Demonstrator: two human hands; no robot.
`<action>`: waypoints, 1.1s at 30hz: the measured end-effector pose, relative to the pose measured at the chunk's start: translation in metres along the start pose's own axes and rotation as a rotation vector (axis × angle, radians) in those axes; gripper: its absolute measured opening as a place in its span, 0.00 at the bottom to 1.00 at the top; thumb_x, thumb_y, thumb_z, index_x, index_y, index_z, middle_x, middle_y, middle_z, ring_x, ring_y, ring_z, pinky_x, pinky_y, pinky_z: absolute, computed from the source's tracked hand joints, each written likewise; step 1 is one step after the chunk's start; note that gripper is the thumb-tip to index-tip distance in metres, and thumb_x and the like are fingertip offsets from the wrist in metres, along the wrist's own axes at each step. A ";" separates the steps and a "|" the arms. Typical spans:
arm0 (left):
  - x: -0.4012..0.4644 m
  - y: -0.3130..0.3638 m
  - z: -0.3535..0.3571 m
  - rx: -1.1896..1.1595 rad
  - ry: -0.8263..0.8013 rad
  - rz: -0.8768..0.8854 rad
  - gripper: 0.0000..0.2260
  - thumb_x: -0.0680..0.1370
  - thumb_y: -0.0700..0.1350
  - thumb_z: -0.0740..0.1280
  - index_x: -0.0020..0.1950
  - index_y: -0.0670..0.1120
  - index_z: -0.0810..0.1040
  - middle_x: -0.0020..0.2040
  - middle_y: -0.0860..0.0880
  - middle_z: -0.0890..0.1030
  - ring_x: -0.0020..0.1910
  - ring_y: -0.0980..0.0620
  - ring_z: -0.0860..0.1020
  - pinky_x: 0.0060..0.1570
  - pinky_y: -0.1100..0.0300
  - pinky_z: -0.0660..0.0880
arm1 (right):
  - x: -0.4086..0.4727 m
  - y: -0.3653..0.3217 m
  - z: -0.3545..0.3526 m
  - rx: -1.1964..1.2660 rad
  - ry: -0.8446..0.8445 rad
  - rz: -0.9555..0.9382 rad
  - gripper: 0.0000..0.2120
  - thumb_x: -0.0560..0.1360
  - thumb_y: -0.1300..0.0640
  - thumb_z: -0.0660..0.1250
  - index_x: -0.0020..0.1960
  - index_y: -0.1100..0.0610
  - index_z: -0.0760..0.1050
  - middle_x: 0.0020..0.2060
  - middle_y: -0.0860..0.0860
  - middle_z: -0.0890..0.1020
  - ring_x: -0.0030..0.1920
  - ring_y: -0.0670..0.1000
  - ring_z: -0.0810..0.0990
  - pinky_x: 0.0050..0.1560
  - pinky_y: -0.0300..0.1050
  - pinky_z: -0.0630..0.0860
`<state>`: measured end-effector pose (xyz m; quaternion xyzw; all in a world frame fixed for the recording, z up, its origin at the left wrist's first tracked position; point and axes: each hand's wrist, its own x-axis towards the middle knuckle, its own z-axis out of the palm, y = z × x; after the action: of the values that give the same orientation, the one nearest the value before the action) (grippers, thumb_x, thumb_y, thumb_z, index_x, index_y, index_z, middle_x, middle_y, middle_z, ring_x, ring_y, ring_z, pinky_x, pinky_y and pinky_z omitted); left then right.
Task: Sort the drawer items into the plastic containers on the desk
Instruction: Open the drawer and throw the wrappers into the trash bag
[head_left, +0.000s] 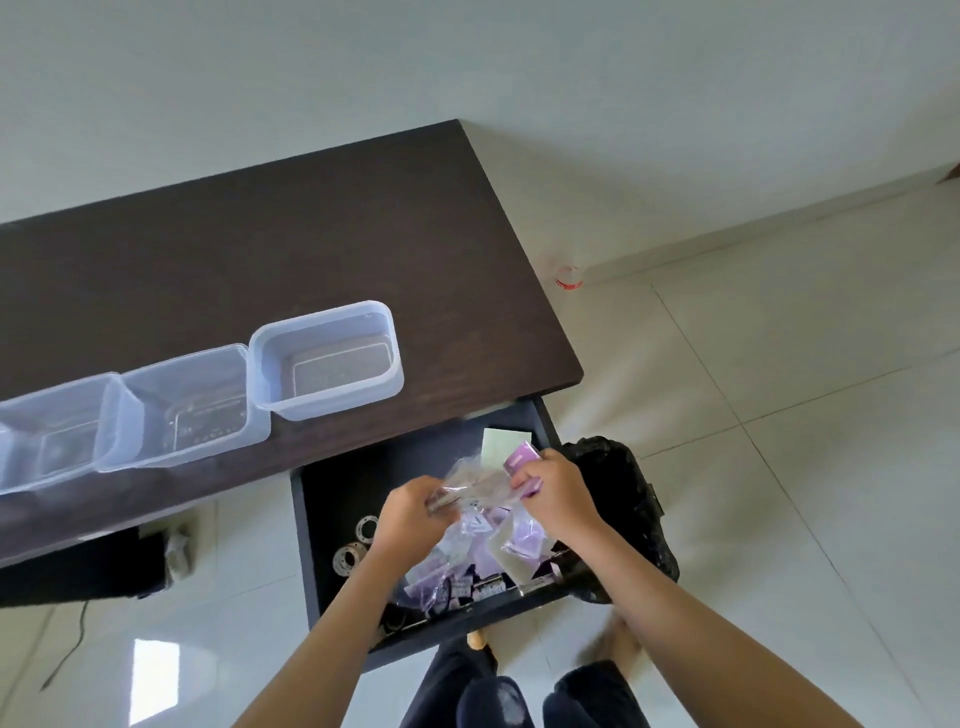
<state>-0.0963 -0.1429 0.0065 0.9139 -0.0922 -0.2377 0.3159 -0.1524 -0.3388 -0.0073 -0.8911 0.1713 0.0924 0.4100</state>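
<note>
Below the dark desk (291, 244) an open black drawer (314, 545) holds clear and purple plastic bags, small labelled parts and round metal rings (349, 557). My left hand (410, 514) pinches one end of a clear plastic bag (480, 480) above the drawer. My right hand (553, 491) grips the other end of that bag together with a small purple packet (522, 460). On the desk stand three clear plastic containers: the right one (326, 358), the middle one (184, 405) and the left one (47, 431).
A black bin lined with a bag (621, 499) stands right of the drawer. A pale green card (501, 441) lies at the drawer's far end. On the tiled floor by the wall lies a small bottle (569, 275). My legs are below the drawer.
</note>
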 end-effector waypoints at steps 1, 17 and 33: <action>-0.003 0.005 -0.003 -0.008 0.024 -0.003 0.04 0.71 0.43 0.73 0.42 0.46 0.79 0.34 0.54 0.75 0.33 0.54 0.72 0.34 0.62 0.67 | 0.002 -0.001 -0.005 0.017 0.000 -0.028 0.11 0.68 0.71 0.69 0.43 0.58 0.83 0.42 0.52 0.76 0.41 0.51 0.77 0.44 0.39 0.74; -0.018 0.131 -0.001 -0.099 0.234 -0.027 0.12 0.71 0.44 0.73 0.36 0.37 0.74 0.28 0.49 0.70 0.29 0.51 0.66 0.31 0.58 0.65 | 0.016 0.022 -0.123 0.233 0.075 -0.185 0.11 0.67 0.68 0.74 0.39 0.52 0.82 0.45 0.53 0.81 0.40 0.51 0.79 0.40 0.35 0.74; 0.011 0.241 0.141 -0.309 0.236 -0.145 0.06 0.75 0.40 0.67 0.45 0.51 0.72 0.33 0.52 0.75 0.28 0.53 0.71 0.25 0.62 0.69 | -0.025 0.170 -0.216 0.265 0.237 0.057 0.08 0.64 0.61 0.79 0.42 0.57 0.82 0.42 0.53 0.85 0.41 0.51 0.81 0.43 0.39 0.74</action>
<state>-0.1608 -0.4107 0.0547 0.8803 0.0491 -0.1626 0.4430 -0.2348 -0.6006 0.0218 -0.8288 0.2541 -0.0250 0.4978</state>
